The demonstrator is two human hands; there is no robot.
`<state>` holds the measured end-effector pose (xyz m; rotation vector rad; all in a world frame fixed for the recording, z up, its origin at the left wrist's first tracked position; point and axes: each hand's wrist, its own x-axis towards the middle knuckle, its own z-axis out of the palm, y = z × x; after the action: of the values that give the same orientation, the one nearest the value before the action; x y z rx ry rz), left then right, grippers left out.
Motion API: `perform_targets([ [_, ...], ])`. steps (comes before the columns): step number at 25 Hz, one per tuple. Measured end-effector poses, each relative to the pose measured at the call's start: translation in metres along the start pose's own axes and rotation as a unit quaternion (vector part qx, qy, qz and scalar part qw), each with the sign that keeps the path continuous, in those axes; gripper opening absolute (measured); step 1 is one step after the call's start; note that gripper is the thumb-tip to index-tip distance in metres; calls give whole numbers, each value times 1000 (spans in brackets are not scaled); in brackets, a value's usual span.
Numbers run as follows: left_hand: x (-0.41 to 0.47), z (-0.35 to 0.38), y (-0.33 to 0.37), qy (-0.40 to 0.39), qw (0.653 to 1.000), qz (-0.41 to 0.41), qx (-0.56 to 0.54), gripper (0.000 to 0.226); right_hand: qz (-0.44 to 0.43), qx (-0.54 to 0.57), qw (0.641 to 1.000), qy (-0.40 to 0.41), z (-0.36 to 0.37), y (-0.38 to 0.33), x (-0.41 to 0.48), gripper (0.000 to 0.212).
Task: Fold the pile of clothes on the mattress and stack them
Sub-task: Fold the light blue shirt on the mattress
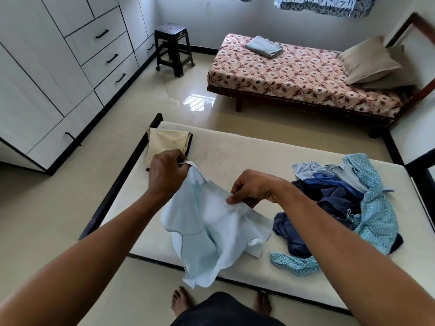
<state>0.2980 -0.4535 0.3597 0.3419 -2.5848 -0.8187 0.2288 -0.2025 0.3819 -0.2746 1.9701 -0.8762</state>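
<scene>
Currently, the left grip [167, 175] holds the white edge band of a pale blue garment [211, 231], with the fingers curled round the fabric. The right grip [254, 188] pinches the same edge further along, thumb and fingertips closed on the cloth. The garment hangs from both grips above the mattress [235, 149]. Its lower hem extends past the mattress edge at 6 o'clock, over the floor. Whether its right-hand portion rests on the mattress cannot be determined.

On the mattress, at 3 o'clock from the garment, lies the unfolded pile of clothes [341, 203]: navy, blue and grey items tangled with a teal herringbone-patterned cloth. At the 11 o'clock corner of the mattress sits a folded cream item [164, 147] on top of a dark one, just beyond the left grip.

Across the tiled floor:
- At 1 o'clock, a bed [294, 74] with a floral sheet carries a folded grey cloth [264, 47] and two pillows [369, 60].
- At 12 o'clock, a dark stool [174, 48] stands by the wall.
- At 10 o'clock, a white wardrobe [58, 67] has black handles.
</scene>
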Motion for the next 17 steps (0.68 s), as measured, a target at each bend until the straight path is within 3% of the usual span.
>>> perform_targets([
  [6, -6, -2, 7, -60, 997, -50, -29, 21, 2, 229, 973, 39, 8, 3, 0, 17],
  [9, -7, -5, 7, -102, 984, -109, -102, 19, -21, 315, 947, 60, 16, 1, 1, 13],
  [13, -14, -7, 9, -144, 953, -154, -220, 7, -42, 377, 919, 104, 30, -9, 8, 20],
  [17, -22, -7, 12, -169, 927, -170, -287, 7, -77, 324, 929, 160, 45, -18, 14, 28],
])
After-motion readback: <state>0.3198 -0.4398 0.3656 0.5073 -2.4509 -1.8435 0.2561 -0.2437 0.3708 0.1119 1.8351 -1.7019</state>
